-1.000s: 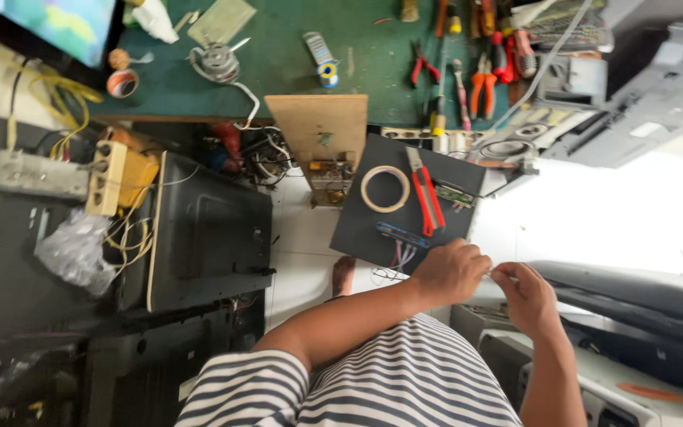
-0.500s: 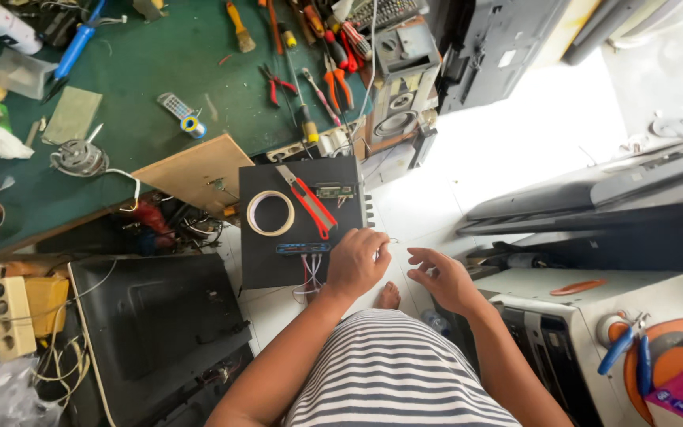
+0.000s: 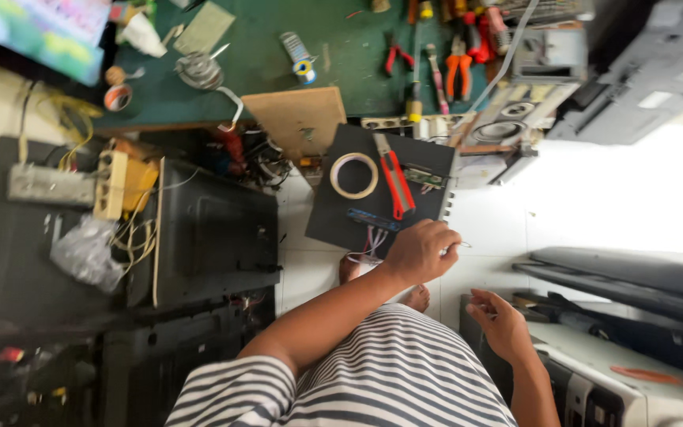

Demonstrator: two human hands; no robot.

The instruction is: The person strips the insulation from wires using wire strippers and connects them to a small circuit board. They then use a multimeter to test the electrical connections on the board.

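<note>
- Hands first: my left hand (image 3: 420, 251) is curled loosely, fingers bent in over the near edge of the black board (image 3: 357, 213), and something thin sticks out from under the fingertips toward the right; I cannot tell what it is.
- My right hand (image 3: 503, 324) hangs lower and to the right, apart from the left, fingers half curled and holding nothing that I can see.
- The black board lies flat just in front of me, over the pale floor tiles, below the green worktop (image 3: 278, 67).
- On the board sit a ring of pale tape (image 3: 355, 175), a red cutter (image 3: 394, 183) just beside it, and a small green circuit strip (image 3: 424, 177) near the far right corner.
- Thin coloured wires (image 3: 371, 241) trail off the board's near edge, just left of my left hand.
- Beyond the board, red and orange pliers (image 3: 458, 67) lie on the worktop.
</note>
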